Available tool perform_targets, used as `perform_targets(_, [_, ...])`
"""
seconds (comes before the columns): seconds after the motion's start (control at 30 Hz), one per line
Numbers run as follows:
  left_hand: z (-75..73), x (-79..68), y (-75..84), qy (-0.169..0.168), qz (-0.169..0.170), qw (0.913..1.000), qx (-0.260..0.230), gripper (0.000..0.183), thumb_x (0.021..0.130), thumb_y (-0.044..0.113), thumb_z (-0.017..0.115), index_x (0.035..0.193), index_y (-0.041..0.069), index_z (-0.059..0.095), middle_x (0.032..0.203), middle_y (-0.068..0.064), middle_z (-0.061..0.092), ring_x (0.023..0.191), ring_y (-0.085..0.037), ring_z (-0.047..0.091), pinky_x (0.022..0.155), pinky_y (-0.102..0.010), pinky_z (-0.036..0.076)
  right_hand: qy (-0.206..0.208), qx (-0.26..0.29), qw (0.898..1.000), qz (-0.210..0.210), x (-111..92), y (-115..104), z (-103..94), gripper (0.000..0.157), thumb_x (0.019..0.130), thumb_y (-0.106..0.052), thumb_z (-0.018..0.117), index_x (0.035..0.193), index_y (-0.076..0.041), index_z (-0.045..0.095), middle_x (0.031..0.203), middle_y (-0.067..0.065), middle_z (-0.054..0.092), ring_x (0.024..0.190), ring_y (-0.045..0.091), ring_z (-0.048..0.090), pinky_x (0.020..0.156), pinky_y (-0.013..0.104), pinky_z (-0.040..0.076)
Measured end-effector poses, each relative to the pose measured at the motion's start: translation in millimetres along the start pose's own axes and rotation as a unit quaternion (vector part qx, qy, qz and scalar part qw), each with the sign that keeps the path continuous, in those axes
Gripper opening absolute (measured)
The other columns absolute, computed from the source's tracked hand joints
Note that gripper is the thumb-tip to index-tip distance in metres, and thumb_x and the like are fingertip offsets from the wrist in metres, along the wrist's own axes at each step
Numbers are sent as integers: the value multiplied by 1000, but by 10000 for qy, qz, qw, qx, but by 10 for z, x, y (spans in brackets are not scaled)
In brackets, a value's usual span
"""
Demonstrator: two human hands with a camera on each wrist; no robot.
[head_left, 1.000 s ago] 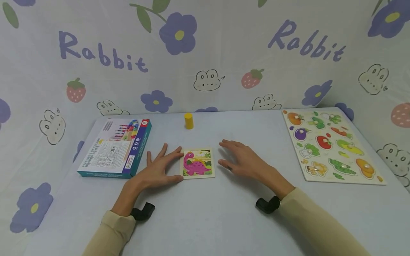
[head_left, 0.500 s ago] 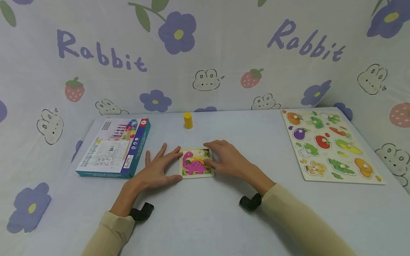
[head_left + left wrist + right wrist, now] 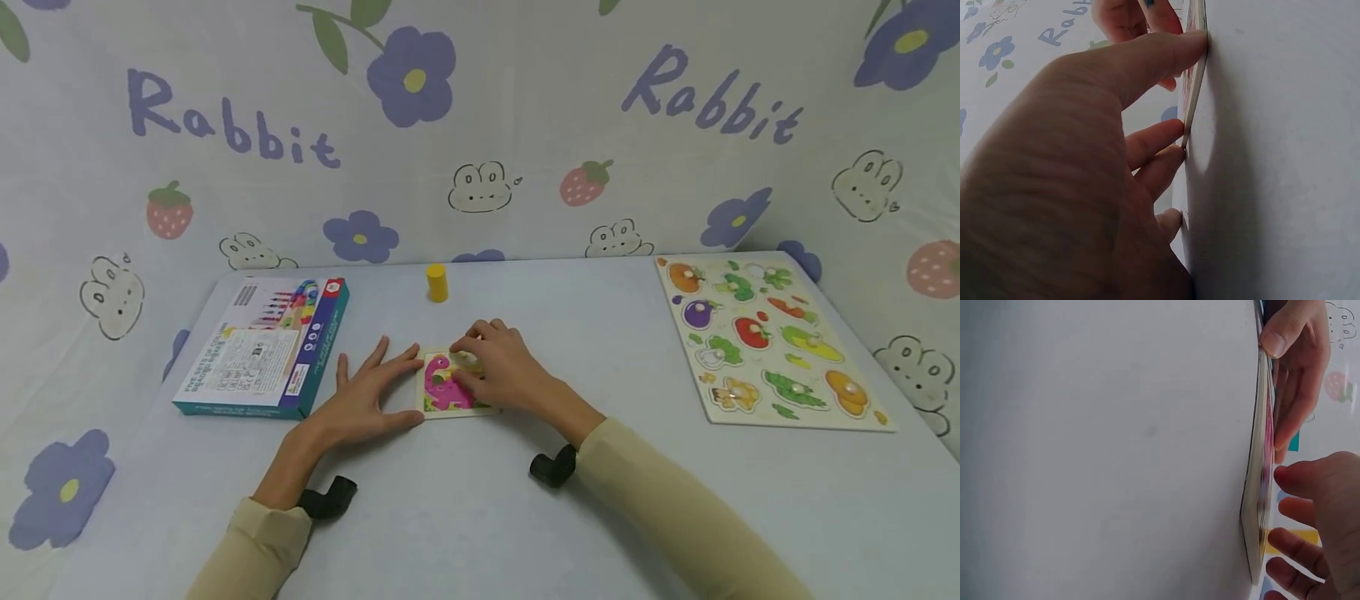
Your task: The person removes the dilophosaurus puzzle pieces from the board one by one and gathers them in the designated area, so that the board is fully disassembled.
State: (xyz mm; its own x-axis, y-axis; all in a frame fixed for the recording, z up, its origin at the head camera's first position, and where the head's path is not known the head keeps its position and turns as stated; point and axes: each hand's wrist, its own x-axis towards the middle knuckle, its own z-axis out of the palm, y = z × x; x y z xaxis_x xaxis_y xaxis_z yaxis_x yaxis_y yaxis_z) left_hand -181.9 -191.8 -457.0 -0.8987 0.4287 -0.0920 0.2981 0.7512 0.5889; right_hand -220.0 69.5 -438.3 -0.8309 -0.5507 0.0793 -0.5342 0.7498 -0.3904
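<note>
A small square dinosaur puzzle (image 3: 446,393) with a pale frame lies flat on the table in the head view. My left hand (image 3: 363,400) rests at its left edge, thumb and fingertips touching the frame and the other fingers spread. Over the puzzle's right half is my right hand (image 3: 506,362), hiding that part of the picture. From the right wrist, the fingers of the right hand (image 3: 1325,531) look loosely bent, close to the face of the puzzle (image 3: 1252,500); whether they touch it I cannot tell. Nothing shows gripped between them.
A flat teal-edged box (image 3: 262,350) lies to the left. Behind the puzzle stands a yellow cylinder (image 3: 437,283). On the right lies a large vegetable peg board (image 3: 772,346). A printed cloth (image 3: 495,108) hangs behind the white table (image 3: 450,508).
My right hand has moved left, from beside the puzzle to over its right half. The left hand keeps its place at the puzzle's left edge.
</note>
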Motion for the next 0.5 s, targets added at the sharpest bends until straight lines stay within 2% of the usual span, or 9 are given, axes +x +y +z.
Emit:
perform_targets(0.17, [6,1,-5,50,16,10000,-52,79,90,51,76,160,27,48,178,6,27,169,-37,-2,121,-79,-22,-47,99,9999,34,84,-37,59,32,101,-30,70,130,-17,73,125,9,65,120,28,55,106,49,49])
perform_targets(0.5, [18,3,-19,36,10,10000,-71,79,90,52,76,160,27,48,178,6,26,169,-37,-2,121,-79,-22,-203,381,9987,-269,209,-72,67,26,104,-21,66,128,-16,75,113,11,67,99,23,58,88,36,54])
